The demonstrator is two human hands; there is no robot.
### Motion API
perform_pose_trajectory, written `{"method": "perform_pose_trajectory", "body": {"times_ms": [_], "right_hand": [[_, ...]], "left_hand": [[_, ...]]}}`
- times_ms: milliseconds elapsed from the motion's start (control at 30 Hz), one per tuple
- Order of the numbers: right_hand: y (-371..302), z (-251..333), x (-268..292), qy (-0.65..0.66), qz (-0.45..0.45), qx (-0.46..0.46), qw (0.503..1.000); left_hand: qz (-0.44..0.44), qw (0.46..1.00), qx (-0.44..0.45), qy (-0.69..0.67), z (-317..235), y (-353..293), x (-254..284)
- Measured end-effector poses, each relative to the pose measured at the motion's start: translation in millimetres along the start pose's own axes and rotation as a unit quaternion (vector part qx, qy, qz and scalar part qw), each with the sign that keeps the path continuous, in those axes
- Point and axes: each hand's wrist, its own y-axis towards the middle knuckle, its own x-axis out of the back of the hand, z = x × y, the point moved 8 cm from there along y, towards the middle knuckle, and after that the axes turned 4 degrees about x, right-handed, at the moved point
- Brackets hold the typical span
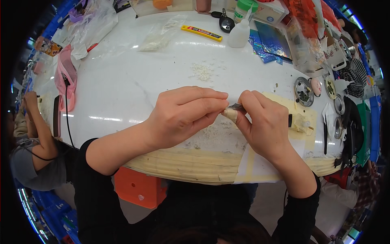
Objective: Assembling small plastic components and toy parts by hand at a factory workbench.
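Above the near part of the white table, my two hands meet fingertip to fingertip. My left hand (185,112) has its fingers pressed together in a pinch; whatever is between them is hidden or too small to name. My right hand (264,120) is closed around a small grey metal tool (237,107), its tip pointing toward the left fingertips. Tan tape (230,114) wraps the right thumb. Small white bits (202,71) lie in a pile beyond my hands, with more white crumbs (213,136) scattered beneath them.
A yellow cutter (202,33), car key (226,22), white squeeze bottle (239,33) and clear bag (156,40) lie farther back. Round metal dishes (304,92) stand right. A pink mesh pouch (66,77) and black cable (68,118) are left. Another person (38,142) sits far left.
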Motion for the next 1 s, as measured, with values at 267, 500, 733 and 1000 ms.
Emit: {"method": "perform_pose_trajectory", "body": {"times_ms": [267, 500, 733, 1000], "right_hand": [[-0.5, 1.2, 1.8, -0.01, 0.002, 0.006, 1.0], [-0.8, 3.8, 4.2, -0.022, 0.008, 0.017, 1.0], [-0.9, 6.9, 6.4, -0.024, 0.003, 0.025, 0.999], [-1.0, 2.8, 5.3, -0.017, -0.007, 0.025, 1.0]], "left_hand": [[0.006, 1.0, -0.01, 0.001, -0.8, 1.2, 0.3], [0.01, 1.0, -0.023, 0.008, -3.6, 1.7, 1.1], [0.011, 1.0, -0.023, 0.006, -3.6, 2.3, 1.4], [0.007, 1.0, 0.0, -0.021, -1.7, 2.7, 2.4]]}}
